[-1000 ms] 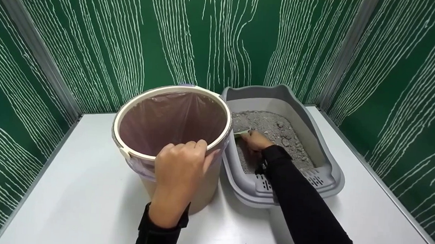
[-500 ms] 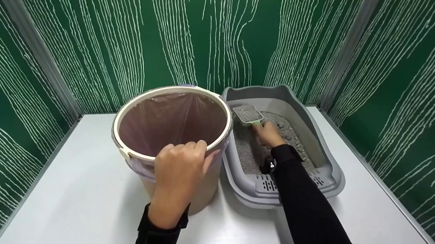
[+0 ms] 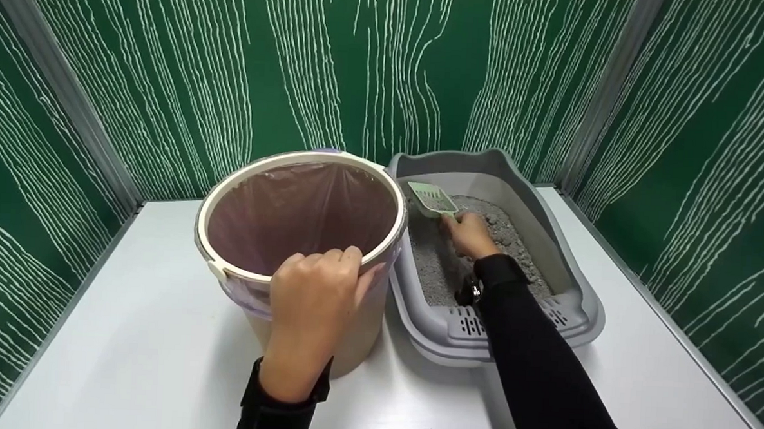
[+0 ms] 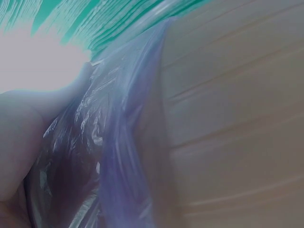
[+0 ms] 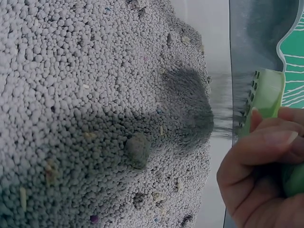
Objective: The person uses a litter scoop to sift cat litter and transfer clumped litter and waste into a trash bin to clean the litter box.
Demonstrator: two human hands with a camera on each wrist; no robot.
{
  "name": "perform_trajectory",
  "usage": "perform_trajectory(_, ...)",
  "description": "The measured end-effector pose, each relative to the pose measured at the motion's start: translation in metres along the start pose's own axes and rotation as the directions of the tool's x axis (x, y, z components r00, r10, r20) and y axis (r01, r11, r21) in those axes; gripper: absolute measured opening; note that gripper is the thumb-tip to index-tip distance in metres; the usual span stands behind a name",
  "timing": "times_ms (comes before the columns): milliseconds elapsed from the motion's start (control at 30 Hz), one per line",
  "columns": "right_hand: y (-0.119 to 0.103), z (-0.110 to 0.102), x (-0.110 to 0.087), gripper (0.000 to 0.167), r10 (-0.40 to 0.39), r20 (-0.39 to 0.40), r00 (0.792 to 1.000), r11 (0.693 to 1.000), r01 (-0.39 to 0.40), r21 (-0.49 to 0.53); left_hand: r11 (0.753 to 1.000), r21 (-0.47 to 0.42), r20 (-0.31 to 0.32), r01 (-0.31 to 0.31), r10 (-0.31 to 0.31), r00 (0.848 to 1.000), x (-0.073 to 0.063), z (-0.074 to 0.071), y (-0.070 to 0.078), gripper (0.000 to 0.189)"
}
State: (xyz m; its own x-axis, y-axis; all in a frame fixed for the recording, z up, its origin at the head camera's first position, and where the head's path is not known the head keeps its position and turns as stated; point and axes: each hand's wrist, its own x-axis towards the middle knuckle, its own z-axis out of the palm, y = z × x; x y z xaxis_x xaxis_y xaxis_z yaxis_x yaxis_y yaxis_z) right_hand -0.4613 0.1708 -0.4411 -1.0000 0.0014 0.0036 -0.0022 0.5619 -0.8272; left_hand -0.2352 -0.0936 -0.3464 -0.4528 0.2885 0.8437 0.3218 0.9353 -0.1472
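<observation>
My left hand (image 3: 317, 295) grips the near rim of a beige trash can (image 3: 357, 342), its fingers curled over the edge. The can is lined with a thin purplish plastic bag (image 3: 279, 216), whose folded-over edge hangs outside the can in the left wrist view. In my right hand (image 3: 468, 234) is the handle of a green slotted litter scoop (image 3: 431, 197), held above the litter at the back left of a grey litter box (image 3: 410, 312). Fine grains of litter (image 5: 104, 85) stream down through the scoop's slots in the right wrist view.
Can and litter box stand side by side on a white table (image 3: 125, 332). Green walls (image 3: 375, 66) with white streaks enclose the back and sides. A round clump (image 5: 137, 149) lies on the litter, and more lumps lie toward the box's right side.
The scoop has come up out of the litter, first heaped full, and now its slots show as the litter has dropped through. My left hand has stayed on the rim.
</observation>
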Motion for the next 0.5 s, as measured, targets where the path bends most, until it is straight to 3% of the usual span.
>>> perform_trajectory(500,0.0015,-0.0003,-0.0014,0.043,-0.023,0.013,1.000,0.999,0.022,0.042,1.000,0.006,-0.012,-0.002,0.003,1.000,0.0002,0.0006,0.0002,0.048)
